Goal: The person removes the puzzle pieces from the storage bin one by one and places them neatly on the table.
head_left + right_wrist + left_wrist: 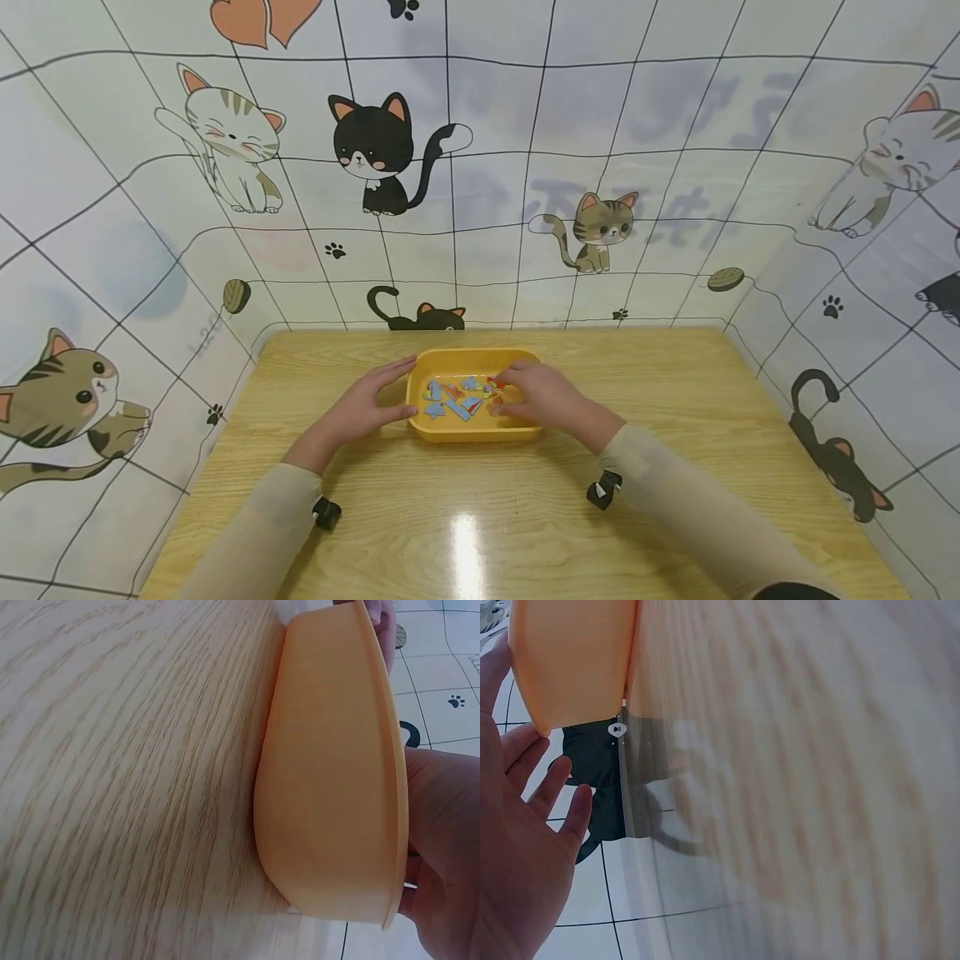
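A shallow yellow plastic tray [472,435] stands on the table, holding several small flat cut-out pieces. Among them are light blue pieces [434,409], a blue strip [457,410] and an orange piece [452,392]. My left hand [363,404] touches the tray's left end, its thumb and fingers spread; the left wrist view has its fingers beside the tray wall [574,660]. My right hand [551,400] reaches over the right end into the tray, thumb and fingers apart among red and orange pieces. In the right wrist view, the tray wall [330,765] hides its fingertips.
The wooden table [360,517] extends around the tray, with a bright glare spot in front. A white cloth [495,192] with cat drawings and black grid lines hangs behind and at both sides. A small black device [603,490] is on each wrist.
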Motion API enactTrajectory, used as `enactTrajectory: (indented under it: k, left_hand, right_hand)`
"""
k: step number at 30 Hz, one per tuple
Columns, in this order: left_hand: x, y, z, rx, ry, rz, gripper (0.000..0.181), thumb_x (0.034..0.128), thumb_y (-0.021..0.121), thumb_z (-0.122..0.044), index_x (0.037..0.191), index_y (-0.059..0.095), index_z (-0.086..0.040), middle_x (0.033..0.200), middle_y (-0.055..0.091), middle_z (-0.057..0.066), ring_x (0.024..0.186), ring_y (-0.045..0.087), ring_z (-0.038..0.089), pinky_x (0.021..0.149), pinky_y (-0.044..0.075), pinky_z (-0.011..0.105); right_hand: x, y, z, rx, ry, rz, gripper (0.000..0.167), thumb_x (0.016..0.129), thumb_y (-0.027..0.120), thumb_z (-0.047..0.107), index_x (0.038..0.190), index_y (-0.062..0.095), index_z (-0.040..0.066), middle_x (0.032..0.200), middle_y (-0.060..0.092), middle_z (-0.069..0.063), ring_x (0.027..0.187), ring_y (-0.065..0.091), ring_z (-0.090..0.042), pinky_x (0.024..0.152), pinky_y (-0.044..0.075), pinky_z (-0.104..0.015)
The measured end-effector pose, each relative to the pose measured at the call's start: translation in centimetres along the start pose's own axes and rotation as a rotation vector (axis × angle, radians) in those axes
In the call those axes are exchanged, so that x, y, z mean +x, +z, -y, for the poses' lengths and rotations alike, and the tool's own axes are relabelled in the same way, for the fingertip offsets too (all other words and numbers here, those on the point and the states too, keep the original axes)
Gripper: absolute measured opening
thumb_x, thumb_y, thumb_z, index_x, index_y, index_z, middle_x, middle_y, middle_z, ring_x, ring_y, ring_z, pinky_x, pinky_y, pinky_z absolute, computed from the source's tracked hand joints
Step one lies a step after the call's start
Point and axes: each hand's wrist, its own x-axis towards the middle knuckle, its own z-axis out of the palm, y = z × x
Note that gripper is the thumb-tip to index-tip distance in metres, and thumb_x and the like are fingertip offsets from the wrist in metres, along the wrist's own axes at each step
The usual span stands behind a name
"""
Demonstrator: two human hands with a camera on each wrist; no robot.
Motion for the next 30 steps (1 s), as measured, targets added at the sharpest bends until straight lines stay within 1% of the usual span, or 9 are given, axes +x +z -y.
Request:
enactTrajectory:
  k: [3,6,8,11,14,18,21,25,30]
  left_hand:
    - [0.0,0.0,0.0,0.000,-0.001,-0.001,0.089,0.0969,0.087,-0.046,0.170,0.046,-0.016,0.179,0.037,0.000,0.165,0.030,0.038,0.131,0.023,0.068]
    - [0.0,-0.1,-0.1,0.004,0.002,-0.004,0.089,0.0969,0.087,-0.045,0.170,0.047,-0.015,0.179,0.037,0.001,0.164,0.030,0.038,0.131,0.023,0.068]
    - [0.0,-0.1,-0.1,0.005,0.004,-0.004,0.089,0.0969,0.087,-0.045,0.170,0.047,-0.014,0.178,0.037,0.001,0.164,0.031,0.038,0.131,0.023,0.068]
    - [0.0,-0.1,-0.2,0.005,0.003,-0.007,0.089,0.0967,0.087,-0.044,0.169,0.047,-0.012,0.178,0.037,0.001,0.164,0.031,0.039,0.131,0.022,0.069]
    - [0.0,0.0,-0.2,0.003,0.001,-0.005,0.088,0.0967,0.087,-0.043,0.169,0.047,-0.013,0.178,0.037,0.001,0.164,0.031,0.039,0.131,0.022,0.069]
    - [0.0,0.0,-0.2,0.006,-0.004,-0.004,0.088,0.0966,0.087,-0.042,0.170,0.047,-0.014,0.179,0.037,0.001,0.164,0.030,0.038,0.131,0.022,0.068]
    - [0.0,0.1,-0.1,0.011,-0.005,-0.008,0.089,0.0961,0.088,-0.043,0.170,0.047,-0.015,0.178,0.037,0.000,0.164,0.031,0.038,0.131,0.022,0.068]
    - [0.0,0.1,0.0,0.012,0.003,-0.009,0.089,0.0962,0.087,-0.044,0.169,0.048,-0.014,0.178,0.037,-0.001,0.164,0.031,0.037,0.131,0.023,0.067]
    - [0.1,0.1,0.0,0.011,0.005,-0.007,0.088,0.0965,0.087,-0.044,0.169,0.047,-0.014,0.178,0.037,-0.001,0.164,0.031,0.037,0.131,0.022,0.067]
  right_hand:
    - [0.5,0.2,0.5,-0.018,0.013,0.033,0.044,0.099,0.085,0.032,0.133,0.077,0.006,0.130,0.076,-0.010,0.111,0.071,-0.027,0.092,0.061,-0.046]
    - [0.9,0.4,0.8,-0.039,0.006,0.055,0.038,0.098,0.085,0.029,0.128,0.079,0.005,0.127,0.078,-0.009,0.106,0.072,-0.024,0.090,0.062,-0.043]
    - [1.2,0.5,0.9,-0.037,-0.005,0.061,0.034,0.097,0.086,0.026,0.123,0.079,0.006,0.121,0.079,-0.007,0.100,0.072,-0.021,0.087,0.062,-0.041]
    - [1.4,0.6,1.1,-0.037,-0.019,0.074,0.027,0.095,0.087,0.022,0.116,0.079,0.008,0.107,0.077,-0.004,0.089,0.066,-0.015,0.081,0.060,-0.037]
    - [1.6,0.8,1.1,-0.028,-0.010,0.095,0.023,0.094,0.089,0.022,0.112,0.079,0.010,0.101,0.074,-0.001,0.084,0.062,-0.011,0.079,0.058,-0.035]
    - [1.7,0.8,1.1,-0.009,0.012,0.111,0.026,0.094,0.091,0.024,0.112,0.079,0.011,0.102,0.072,0.000,0.085,0.062,-0.011,0.080,0.058,-0.035]
    - [1.9,1.0,1.0,-0.011,0.005,0.106,0.027,0.094,0.091,0.025,0.112,0.080,0.010,0.102,0.071,0.000,0.087,0.064,-0.013,0.082,0.059,-0.036]
    - [2.0,1.2,0.8,-0.024,-0.009,0.101,0.020,0.095,0.090,0.024,0.107,0.080,0.011,0.101,0.071,0.000,0.088,0.065,-0.013,0.082,0.059,-0.036]
    - [2.1,1.3,0.6,-0.025,-0.014,0.098,0.012,0.097,0.087,0.023,0.099,0.079,0.014,0.095,0.068,0.004,0.084,0.061,-0.011,0.079,0.057,-0.034]
